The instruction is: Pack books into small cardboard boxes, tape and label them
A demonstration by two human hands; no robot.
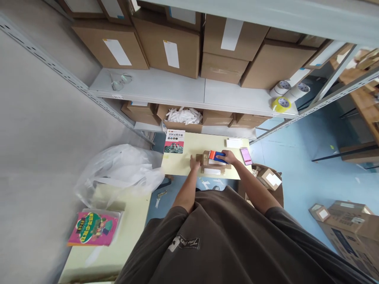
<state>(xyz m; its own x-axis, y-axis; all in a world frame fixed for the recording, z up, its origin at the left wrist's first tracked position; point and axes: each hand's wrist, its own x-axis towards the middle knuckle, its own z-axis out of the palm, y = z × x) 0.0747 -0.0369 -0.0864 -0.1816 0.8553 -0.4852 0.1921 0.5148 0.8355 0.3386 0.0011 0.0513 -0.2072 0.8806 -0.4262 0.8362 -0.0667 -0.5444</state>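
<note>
A small brown cardboard box (213,167) with a white label lies on the pale yellow table (192,152). My left hand (194,162) presses against the box's left end, fingers closed on its edge. On top of the box rests a blue and orange tape dispenser (215,155), and my right hand (227,157) is wrapped round its handle.
A book (174,142) lies at the table's far left, a pink phone (246,155) and a white paper (234,142) at its right. Shelves hold cardboard boxes (168,49) and tape rolls (281,103). A plastic bag (118,171) and a pink book (94,228) sit on a nearer table.
</note>
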